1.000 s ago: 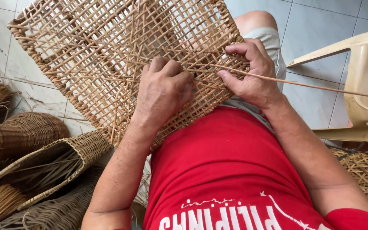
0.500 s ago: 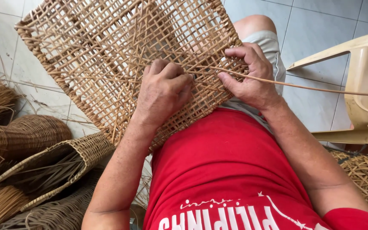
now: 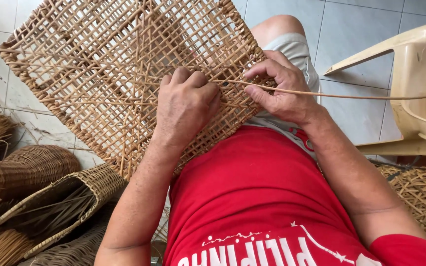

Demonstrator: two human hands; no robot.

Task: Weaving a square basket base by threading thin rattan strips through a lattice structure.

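Observation:
A large open-weave rattan panel [image 3: 124,64] rests tilted on my lap, its near edge against my red shirt. My left hand [image 3: 186,106] lies on the panel's near part, fingers curled and pressing into the weave. My right hand [image 3: 279,91] is at the panel's right edge, thumb and fingers pinched on a long thin rattan strand [image 3: 351,96] that runs off to the right. The strand's end goes into the weave between my two hands.
Several woven baskets [image 3: 40,197] lie on the tiled floor at the lower left. A beige plastic chair [image 3: 410,74] stands at the right, with another piece of open wickerwork [image 3: 420,197] below it.
The panel has shifted a little under my hands. My right hand has moved slightly left along the strand toward the weave. My left hand stays pressed in the same spot.

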